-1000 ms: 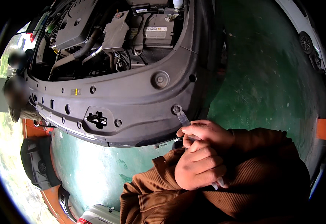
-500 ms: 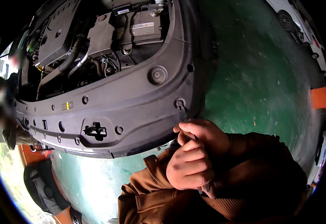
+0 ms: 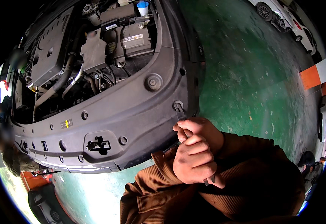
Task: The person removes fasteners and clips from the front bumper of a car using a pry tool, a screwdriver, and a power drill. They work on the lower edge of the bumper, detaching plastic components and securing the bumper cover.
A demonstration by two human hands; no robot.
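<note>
Across the lower centre and right of the frame, you wear a brown garment (image 3: 234, 184) with fine ribs, like corduroy. Your left sleeve (image 3: 153, 181), brightly lit, ends in a wide, loose cuff (image 3: 161, 159); your right sleeve (image 3: 245, 151) darkens into shadow. Your left hand (image 3: 194, 160) and right hand (image 3: 207, 130) are bare.

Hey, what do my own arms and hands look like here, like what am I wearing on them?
Both hands, the left hand and the right hand, are bare, with no gloves. The left sleeve is long, brown and finely ribbed, like corduroy, with a loose cuff. The right sleeve is brown too, much of it in dark shadow.
</note>
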